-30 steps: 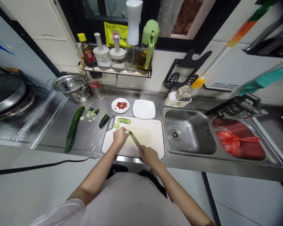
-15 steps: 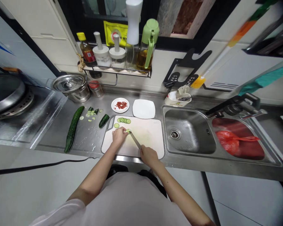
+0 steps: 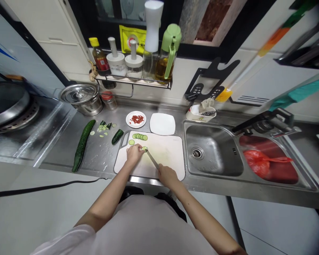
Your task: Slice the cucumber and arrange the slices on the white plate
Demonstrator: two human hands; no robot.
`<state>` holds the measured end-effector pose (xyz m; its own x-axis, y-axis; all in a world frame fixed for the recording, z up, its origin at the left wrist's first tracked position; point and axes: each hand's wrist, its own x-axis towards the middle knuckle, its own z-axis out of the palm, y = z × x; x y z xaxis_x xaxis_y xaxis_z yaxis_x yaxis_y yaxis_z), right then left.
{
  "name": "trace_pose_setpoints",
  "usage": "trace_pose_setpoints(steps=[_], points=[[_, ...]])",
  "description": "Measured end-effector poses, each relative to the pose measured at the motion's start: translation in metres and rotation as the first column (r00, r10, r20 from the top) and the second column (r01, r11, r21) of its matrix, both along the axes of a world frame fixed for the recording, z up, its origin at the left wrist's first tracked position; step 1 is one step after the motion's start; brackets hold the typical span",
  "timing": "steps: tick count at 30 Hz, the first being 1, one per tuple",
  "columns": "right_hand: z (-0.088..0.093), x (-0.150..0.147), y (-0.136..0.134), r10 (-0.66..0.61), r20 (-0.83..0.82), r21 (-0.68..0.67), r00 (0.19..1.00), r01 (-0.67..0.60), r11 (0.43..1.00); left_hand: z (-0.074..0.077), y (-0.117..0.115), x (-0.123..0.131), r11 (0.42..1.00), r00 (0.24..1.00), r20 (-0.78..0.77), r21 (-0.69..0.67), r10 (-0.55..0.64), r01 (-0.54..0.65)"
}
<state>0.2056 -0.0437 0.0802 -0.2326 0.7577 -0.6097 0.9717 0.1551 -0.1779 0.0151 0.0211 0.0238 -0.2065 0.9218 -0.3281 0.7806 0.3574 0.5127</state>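
My left hand (image 3: 134, 154) is closed on a small cucumber slice (image 3: 145, 149), low over the white cutting board (image 3: 172, 152). My right hand (image 3: 168, 174) grips a knife (image 3: 152, 159) by its handle, which the fingers hide. The tip of the blade meets the slice; whether it cuts into it is too small to tell. Further up the board lies a row of overlapping cucumber slices (image 3: 140, 136), with a single round slice (image 3: 131, 142) just below its left end. A cut cucumber piece (image 3: 117, 136) rests on the counter beside the board's handle.
A whole cucumber (image 3: 83, 145) and cucumber scraps (image 3: 102, 127) lie on the steel counter at left. Behind the board stand a plate of red bits (image 3: 136, 119) and a white square plate (image 3: 162, 124). The sink (image 3: 215, 152) adjoins the right side; a lidded pot (image 3: 81, 99) stands back left.
Both hands stay almost in place, the knife tip still at the slice in my left hand. The whole view has shifted very slightly.
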Motion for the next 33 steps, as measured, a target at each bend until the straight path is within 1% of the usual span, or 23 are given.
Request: trace_pose_setpoints(steps=[12,20,27,33], points=[[0.007,-0.011,0.006,0.013,0.025,0.007,1.0,-0.013,1.0,-0.001,0.001,0.0,1.0,1.0,0.007,-0.012,0.005,-0.005],[0.003,-0.013,0.009,0.019,0.017,0.009,1.0,-0.019,1.0,-0.001,0.0,-0.001,1.0,1.0,0.018,-0.005,0.005,-0.004],[0.003,-0.013,0.01,0.016,0.015,0.019,1.0,-0.016,1.0,-0.001,-0.001,0.0,1.0,1.0,0.016,0.009,-0.006,0.005],[-0.005,-0.011,0.007,0.019,-0.004,0.063,1.0,-0.018,0.998,0.0,0.0,0.0,1.0,1.0,0.009,-0.013,-0.006,0.006]])
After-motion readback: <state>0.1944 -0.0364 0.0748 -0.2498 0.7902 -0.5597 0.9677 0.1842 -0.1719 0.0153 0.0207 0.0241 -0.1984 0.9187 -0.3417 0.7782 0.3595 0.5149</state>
